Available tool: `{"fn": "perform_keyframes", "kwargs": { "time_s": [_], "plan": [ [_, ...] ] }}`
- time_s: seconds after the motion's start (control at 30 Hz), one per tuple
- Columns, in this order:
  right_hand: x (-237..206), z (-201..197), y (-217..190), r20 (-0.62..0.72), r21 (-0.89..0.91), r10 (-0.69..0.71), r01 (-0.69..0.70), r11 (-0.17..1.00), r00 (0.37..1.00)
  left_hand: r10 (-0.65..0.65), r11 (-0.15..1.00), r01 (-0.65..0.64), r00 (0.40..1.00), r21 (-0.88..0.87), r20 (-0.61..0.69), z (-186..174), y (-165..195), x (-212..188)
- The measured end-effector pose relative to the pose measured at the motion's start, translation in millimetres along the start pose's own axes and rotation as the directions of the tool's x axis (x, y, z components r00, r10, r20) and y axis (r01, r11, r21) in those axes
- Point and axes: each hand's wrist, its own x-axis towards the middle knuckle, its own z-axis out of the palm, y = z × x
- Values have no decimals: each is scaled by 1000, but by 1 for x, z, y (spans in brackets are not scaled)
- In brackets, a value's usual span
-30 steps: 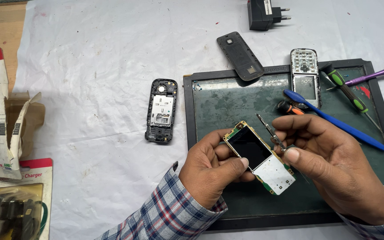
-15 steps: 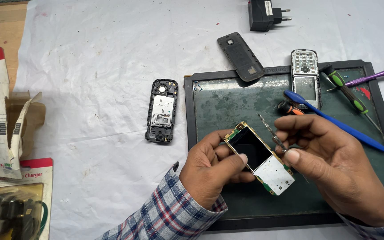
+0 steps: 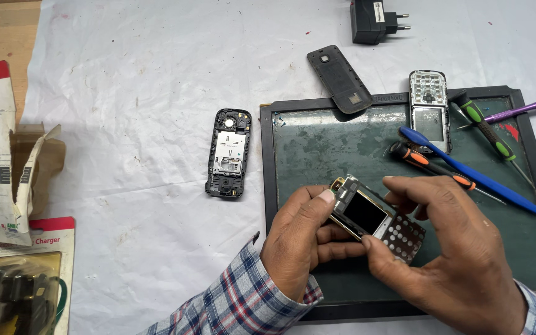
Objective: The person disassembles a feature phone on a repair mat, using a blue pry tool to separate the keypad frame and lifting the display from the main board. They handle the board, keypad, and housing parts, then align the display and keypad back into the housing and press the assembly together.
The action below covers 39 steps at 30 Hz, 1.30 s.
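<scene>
You have the bare phone board [image 3: 370,217], screen and keypad contacts facing up, held between both hands just above the dark work mat [image 3: 317,149] on the desk. Your left hand [image 3: 302,239] has its fingers closed on the board's left side, thumb pressing near the top corner by the screen. Your right hand [image 3: 454,248] grips it too, thumb at the lower edge and fingers arched over the right side.

The board looks light, thin and stiff, and likely fragile: the small dark screen could crack or smear, and the exposed contacts should not be rubbed. Keep your hold on the long edges, as you do now, and keep pressure off the glass.

Near you on the mat lie a blue tool [image 3: 473,170], an orange-handled screwdriver [image 3: 429,162] and a green-handled screwdriver [image 3: 485,130], with the phone's front frame [image 3: 429,111] just beyond. The back cover [image 3: 339,79] overlaps the mat's upper edge; the middle housing [image 3: 229,153] rests on the white cloth [image 3: 144,93] to the left. A black charger plug [image 3: 373,20] sits farther away.
</scene>
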Motion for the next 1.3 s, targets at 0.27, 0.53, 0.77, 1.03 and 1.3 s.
{"fn": "perform_keyframes", "kwargs": {
  "time_s": [0.27,0.53,0.77,1.03,1.3],
  "plan": [
    [0,3,-1,49,-107,-44,49,993,998,-21,1000,21,999,9,-24,1,-5,1],
    [0,3,0,74,-131,-60,69,989,995,-4,1000,4,1000,-5,-26,1,-8,3],
    [0,1,1,103,-106,-57,68,992,993,13,998,-12,1000,59,-19,-2,-13,4],
    [-3,1,21,186,196,171,-207,959,967,95,995,-95,996,33,-1,-2,-13,1],
    [-5,4,38,512,506,324,-584,634,795,221,943,-215,975,253,4,4,-6,-5]
  ]
}}
